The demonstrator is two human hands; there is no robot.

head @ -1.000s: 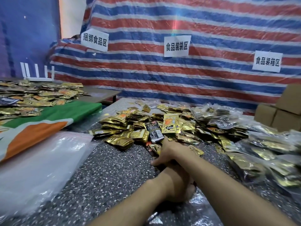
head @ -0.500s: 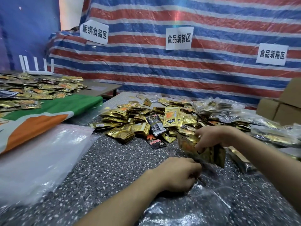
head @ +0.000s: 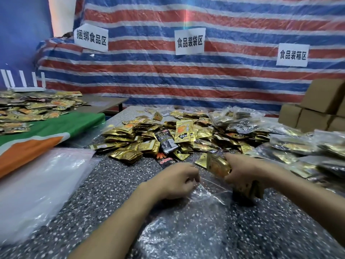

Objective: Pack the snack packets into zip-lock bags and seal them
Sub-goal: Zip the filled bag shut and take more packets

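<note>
Two-handed: pinching zip-lock bag mouth with left hand, clutching gold packets in right hand; best slid in flat.

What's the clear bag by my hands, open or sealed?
Open. The left hand pinches up an edge of the clear bag; the right hand holds gold packets at its mouth.

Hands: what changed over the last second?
The right hand came off the left hand, swung right and gripped a stack of packets, now at the bag mouth. The left hand kept pinching the bag. The pile stayed put.
</note>
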